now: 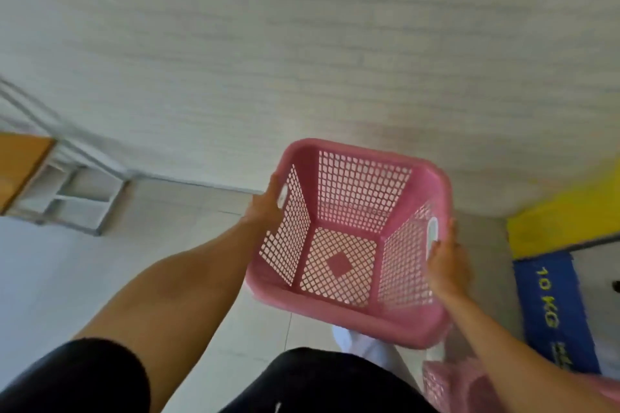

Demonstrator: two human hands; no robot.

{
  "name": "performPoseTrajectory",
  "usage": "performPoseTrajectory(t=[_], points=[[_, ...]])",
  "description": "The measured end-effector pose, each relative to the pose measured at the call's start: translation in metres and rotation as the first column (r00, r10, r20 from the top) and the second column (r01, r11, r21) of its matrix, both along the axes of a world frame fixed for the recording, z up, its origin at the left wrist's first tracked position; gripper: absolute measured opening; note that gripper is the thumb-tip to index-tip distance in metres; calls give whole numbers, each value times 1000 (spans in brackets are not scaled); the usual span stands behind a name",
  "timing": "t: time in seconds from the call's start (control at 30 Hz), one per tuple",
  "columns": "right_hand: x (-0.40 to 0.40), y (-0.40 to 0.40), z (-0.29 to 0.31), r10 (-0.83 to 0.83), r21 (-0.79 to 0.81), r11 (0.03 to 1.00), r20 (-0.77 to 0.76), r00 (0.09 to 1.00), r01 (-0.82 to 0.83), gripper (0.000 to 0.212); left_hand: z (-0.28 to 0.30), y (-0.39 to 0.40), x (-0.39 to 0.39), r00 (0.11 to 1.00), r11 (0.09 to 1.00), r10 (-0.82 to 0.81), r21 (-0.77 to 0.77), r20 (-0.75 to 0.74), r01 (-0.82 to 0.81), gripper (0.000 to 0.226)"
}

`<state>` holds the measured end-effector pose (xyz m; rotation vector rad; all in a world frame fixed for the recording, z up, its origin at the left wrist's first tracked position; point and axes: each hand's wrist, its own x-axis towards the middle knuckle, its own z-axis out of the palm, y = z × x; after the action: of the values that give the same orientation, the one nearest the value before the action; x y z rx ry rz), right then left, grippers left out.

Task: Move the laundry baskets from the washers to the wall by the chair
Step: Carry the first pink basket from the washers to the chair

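Observation:
A pink plastic laundry basket (349,238) with lattice walls hangs in the air in front of me, empty, its open top facing up. My left hand (266,208) grips its left rim at the handle slot. On the opposite side my right hand (448,261) holds the right rim by the other handle slot. The basket is close to the white brick wall (302,60), above the pale tiled floor. A second pink basket (469,386) shows partly at the bottom right, under my right forearm.
A chair (60,184) with a wooden seat and grey metal frame stands at the left against the wall. At the right edge is a washer (553,308) with a blue "10 KG" label and a yellow top.

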<state>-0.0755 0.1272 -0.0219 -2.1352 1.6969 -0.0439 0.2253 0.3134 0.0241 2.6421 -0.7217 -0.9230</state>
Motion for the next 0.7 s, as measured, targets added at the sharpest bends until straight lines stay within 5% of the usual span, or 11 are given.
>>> performPoseTrajectory(t=[0.4, 0.7], points=[[148, 184, 54, 444, -56, 896, 164, 881, -441, 61, 67, 289, 39, 844, 828, 532, -255, 71, -500, 87], [287, 291, 34, 651, -35, 756, 153, 744, -654, 54, 32, 442, 78, 677, 668, 734, -243, 59, -703, 91]])
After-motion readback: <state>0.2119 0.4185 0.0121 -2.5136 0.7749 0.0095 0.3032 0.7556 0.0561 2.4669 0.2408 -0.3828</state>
